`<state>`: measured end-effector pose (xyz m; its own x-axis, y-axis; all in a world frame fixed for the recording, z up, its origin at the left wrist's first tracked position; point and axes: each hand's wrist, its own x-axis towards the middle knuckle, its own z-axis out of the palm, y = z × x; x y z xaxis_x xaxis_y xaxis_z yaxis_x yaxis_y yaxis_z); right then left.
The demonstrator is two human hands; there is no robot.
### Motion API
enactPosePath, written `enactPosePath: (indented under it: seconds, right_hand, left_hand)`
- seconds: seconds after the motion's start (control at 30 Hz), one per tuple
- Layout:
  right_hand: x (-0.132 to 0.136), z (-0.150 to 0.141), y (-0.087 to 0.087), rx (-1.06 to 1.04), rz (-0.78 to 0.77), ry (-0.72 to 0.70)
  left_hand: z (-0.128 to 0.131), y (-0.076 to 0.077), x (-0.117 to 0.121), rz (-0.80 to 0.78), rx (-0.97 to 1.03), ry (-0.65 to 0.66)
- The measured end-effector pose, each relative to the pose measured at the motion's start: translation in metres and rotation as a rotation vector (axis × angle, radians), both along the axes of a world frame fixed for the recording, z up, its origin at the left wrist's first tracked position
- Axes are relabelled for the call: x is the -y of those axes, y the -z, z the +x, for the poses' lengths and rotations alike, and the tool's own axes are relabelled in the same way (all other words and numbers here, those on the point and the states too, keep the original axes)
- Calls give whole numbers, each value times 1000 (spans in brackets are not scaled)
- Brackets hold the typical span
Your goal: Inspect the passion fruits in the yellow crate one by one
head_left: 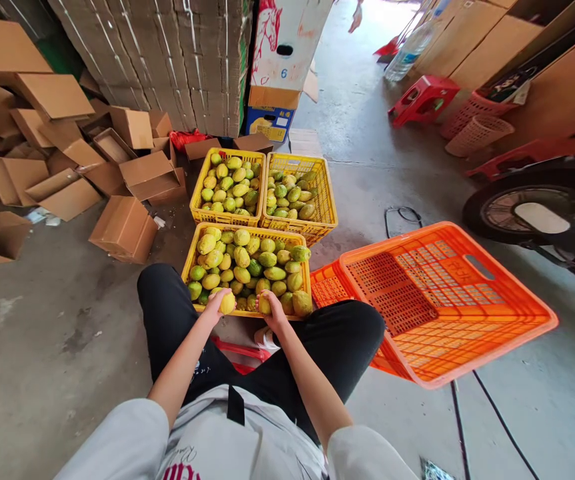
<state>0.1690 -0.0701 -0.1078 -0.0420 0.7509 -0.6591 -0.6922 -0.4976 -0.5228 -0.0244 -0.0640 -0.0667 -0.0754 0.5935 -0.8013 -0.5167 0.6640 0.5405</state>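
Between my knees stands a yellow plastic crate [247, 227] heaped with oval yellow-green fruit [242, 257], whose exact kind I cannot make out. Over its near left rim, my left hand [213, 308] is closed around a yellow fruit [227, 303]. My right hand [275, 311], a short way to the right over the same rim, grips another yellow fruit [264, 305], partly covered by the fingers. Directly behind are a second yellow crate [197, 197] and a third yellow crate [325, 190], both holding the same kind of fruit.
An orange crate [472, 313] sits tilted on another orange crate [328, 288] by my right knee. Cardboard boxes [125, 227] lie scattered at left. A red stool [425, 100], a wheel [512, 210] and black cables [460, 427] are on the right.
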Motion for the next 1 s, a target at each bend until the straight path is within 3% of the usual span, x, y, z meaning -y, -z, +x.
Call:
enactPosePath:
  seconds: [0.13, 0.2, 0.33, 0.43, 0.53, 0.67, 0.83, 0.9, 1.0]
  right_hand:
    - [-2, 2, -8, -168, 26, 37]
    - [-3, 4, -13, -236, 59, 25]
    - [-4, 3, -18, -259, 66, 21]
    - [-4, 2, -17, -231, 50, 41]
    - [-4, 3, -11, -192, 37, 43]
    - [-3, 3, 1, -134, 26, -2]
    - [4, -3, 14, -59, -185, -34]
    - [-1, -1, 10, -86, -256, -32]
    - [-36, 10, -9, -142, -176, -35]
  left_hand:
    - [0, -2, -5, 8, 34, -175]
    - [0, -4, -8, 3, 96, -204]
    - [0, -5, -7, 97, 154, -147]
    - [0, -4, -5, 109, 172, -180]
    - [-2, -2, -3, 63, 194, -199]
    - [-2, 3, 0, 0, 198, -75]
    - [0, 8, -1, -199, 14, -46]
    - [-1, 8, -2, -249, -34, -52]
    - [-2, 9, -4, -264, -43, -57]
